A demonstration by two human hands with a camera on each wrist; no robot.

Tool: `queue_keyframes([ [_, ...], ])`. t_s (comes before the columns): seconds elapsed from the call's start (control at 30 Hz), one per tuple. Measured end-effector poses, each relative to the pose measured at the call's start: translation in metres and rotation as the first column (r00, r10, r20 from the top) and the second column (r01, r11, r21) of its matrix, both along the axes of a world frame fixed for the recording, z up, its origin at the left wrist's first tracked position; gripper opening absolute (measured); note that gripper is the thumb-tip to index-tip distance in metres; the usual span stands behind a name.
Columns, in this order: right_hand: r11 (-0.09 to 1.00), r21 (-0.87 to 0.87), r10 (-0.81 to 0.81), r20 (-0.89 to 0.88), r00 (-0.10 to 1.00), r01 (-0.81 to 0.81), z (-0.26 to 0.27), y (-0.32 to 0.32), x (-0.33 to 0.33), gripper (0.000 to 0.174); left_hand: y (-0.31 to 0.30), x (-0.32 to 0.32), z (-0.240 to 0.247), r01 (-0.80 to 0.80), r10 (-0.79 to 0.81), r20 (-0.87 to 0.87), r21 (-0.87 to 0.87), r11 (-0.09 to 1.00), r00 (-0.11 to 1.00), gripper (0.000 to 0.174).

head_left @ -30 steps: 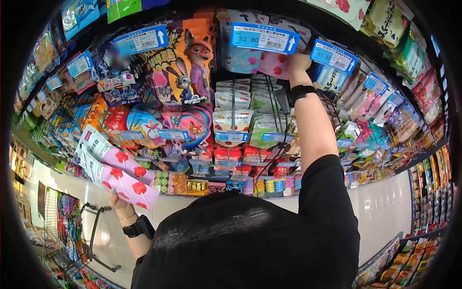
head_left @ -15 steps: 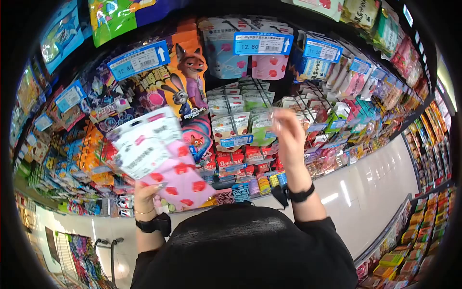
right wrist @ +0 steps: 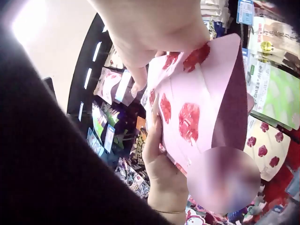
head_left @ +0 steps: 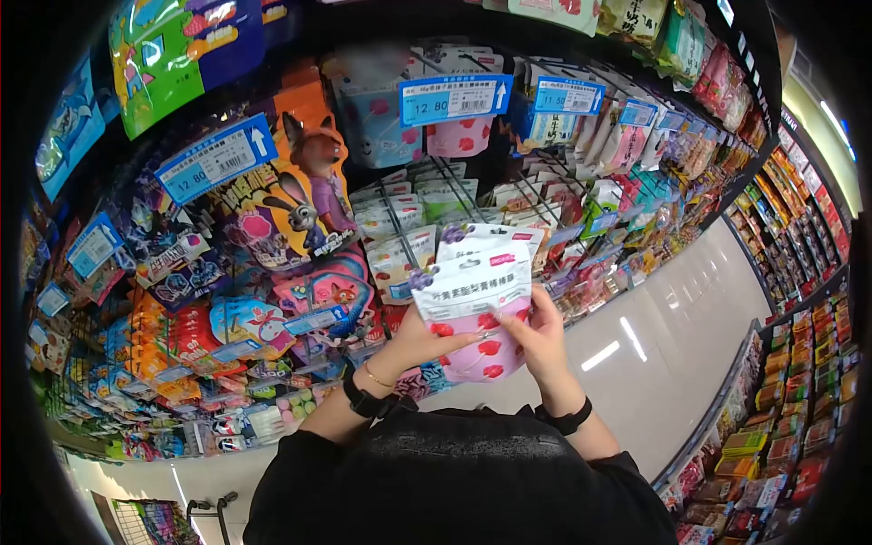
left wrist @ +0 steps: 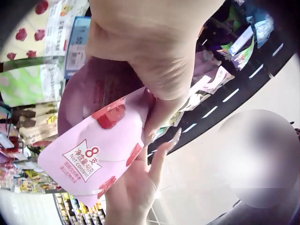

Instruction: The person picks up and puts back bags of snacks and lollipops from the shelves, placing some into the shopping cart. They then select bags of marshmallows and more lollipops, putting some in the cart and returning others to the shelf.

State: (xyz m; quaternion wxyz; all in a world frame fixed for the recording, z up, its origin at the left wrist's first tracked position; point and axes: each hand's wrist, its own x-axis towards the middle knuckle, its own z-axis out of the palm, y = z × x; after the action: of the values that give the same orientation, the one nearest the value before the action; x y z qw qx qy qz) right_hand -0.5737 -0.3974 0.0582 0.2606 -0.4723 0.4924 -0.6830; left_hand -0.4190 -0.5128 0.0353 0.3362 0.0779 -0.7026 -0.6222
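Observation:
Both hands hold white-and-pink lollipop pouches point(head_left: 481, 313) with red candy prints, upright before the chest. A second white pouch top point(head_left: 495, 238) shows just behind the front one; most of it is hidden. My left hand point(head_left: 422, 343) grips the pouches at their left side, thumb across the pink front. At the right side my right hand point(head_left: 542, 338) pinches them, its thumb also on the front. The left wrist view shows the pouch's lower end point(left wrist: 89, 154) with its printed net content. In the right wrist view, red candy prints cover the pink pouch face point(right wrist: 187, 112).
Similar pink pouches point(head_left: 459, 136) hang behind a blue price tag point(head_left: 456, 100) on the rack. An orange pouch with a fox and rabbit point(head_left: 313, 182) hangs to the left. More packed shelves point(head_left: 754, 445) stand across the tiled aisle point(head_left: 627, 336) on the right.
My right hand has come down from the hanging pouches to the held ones. My left hand has brought its pouches from the far left to the middle. The view has turned rightward.

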Motion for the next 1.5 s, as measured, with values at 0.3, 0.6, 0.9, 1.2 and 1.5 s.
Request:
queue_keyframes([
  [0.3,0.989,0.144,-0.084,0.384,0.919,0.030,-0.003,-0.011,0.002,0.015,-0.002,0.007,-0.010,-0.058,0.059,-0.003,0.190,0.980,0.998,0.071],
  [0.6,0.973,0.157,0.055,0.554,0.831,-0.169,-0.001,-0.039,0.029,0.017,-0.002,0.058,-0.028,0.119,-0.002,-0.268,0.422,0.899,0.963,0.079],
  [0.9,0.953,0.046,0.238,0.500,0.832,-0.300,0.018,-0.068,0.020,0.030,0.006,0.090,-0.016,-0.184,0.278,-0.108,0.519,0.835,0.955,0.042],
  [1.2,0.988,-0.141,-0.024,0.219,0.976,0.056,0.108,-0.077,-0.081,0.029,0.011,0.131,-0.039,-0.203,0.365,-0.199,0.554,0.808,0.909,0.045],
  [1.5,0.989,-0.136,-0.022,0.205,0.979,0.050,0.116,-0.092,-0.105,0.029,0.017,0.134,-0.062,-0.173,0.305,-0.176,0.524,0.834,0.936,0.051],
])
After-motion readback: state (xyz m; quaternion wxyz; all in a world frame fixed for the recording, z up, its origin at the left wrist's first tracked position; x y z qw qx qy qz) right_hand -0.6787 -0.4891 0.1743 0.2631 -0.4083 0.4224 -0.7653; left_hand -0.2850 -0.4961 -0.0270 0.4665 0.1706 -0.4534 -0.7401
